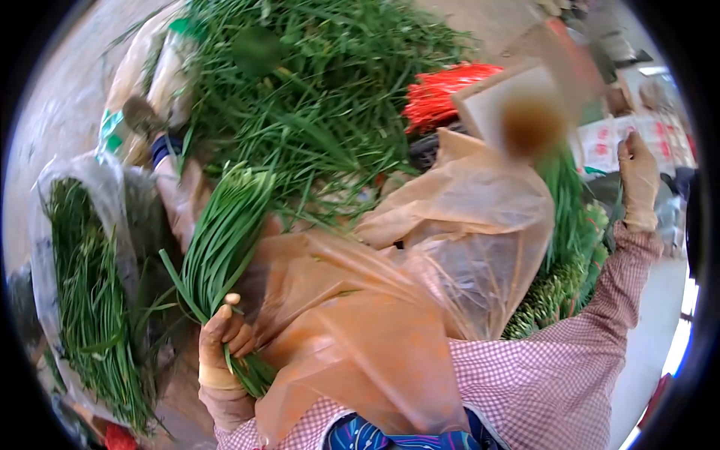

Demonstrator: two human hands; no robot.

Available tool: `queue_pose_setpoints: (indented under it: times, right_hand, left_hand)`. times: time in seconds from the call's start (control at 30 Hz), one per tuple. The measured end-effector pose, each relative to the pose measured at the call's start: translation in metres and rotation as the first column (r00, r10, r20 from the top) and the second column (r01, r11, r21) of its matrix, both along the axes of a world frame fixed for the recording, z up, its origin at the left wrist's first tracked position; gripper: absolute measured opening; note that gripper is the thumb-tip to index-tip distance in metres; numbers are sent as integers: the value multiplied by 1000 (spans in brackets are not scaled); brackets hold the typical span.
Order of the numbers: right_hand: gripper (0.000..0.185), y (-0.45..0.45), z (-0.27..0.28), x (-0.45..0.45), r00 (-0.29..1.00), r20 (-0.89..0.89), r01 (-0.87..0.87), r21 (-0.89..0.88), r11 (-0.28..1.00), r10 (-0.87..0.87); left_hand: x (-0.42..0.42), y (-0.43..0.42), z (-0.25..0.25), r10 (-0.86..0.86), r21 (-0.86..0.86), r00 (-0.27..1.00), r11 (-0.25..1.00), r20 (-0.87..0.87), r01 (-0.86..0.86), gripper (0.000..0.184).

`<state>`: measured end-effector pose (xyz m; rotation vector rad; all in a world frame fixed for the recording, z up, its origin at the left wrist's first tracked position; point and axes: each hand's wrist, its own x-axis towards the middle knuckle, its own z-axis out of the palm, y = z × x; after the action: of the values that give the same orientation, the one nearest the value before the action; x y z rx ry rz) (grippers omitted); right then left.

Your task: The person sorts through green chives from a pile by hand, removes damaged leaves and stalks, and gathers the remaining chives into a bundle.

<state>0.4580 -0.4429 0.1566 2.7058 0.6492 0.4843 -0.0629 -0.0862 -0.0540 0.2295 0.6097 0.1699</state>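
My left hand [225,334], in a thin pale glove, is closed around the stalks of a bunch of garlic chives [225,217]. The long green leaves fan upward from the fist, and the cut ends stick out below it. Out to the right, my right hand [638,180], also gloved, is raised beside a white package with red print [600,146]. Its fingers are curled, and what they hold, if anything, is hidden. Between my arms, an orange translucent plastic sheet [360,330] covers my lap and knees.
A large heap of loose green leaves [315,97] spreads ahead. Red ties [442,90] lie by a tilted box [487,105]. A clear plastic bag [52,176] of greens stands at left. Bundled chives [559,292] lie by my right arm. A brown blur covers part of the view.
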Motion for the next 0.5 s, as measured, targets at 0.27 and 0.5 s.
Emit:
queue_pose_setpoints:
  times: [0.27,0.5]
  right_hand:
    - [23,259,-189,-89,302,-856,-329,320,888,420]
    - [44,290,-384,-125,354,-935,-161,-72,984,-11]
  left_hand:
    - [10,-6,0,128,-65,990,990,52,-125,24]
    - [16,-5,-8,235,-121,968,967,83,-224,28]
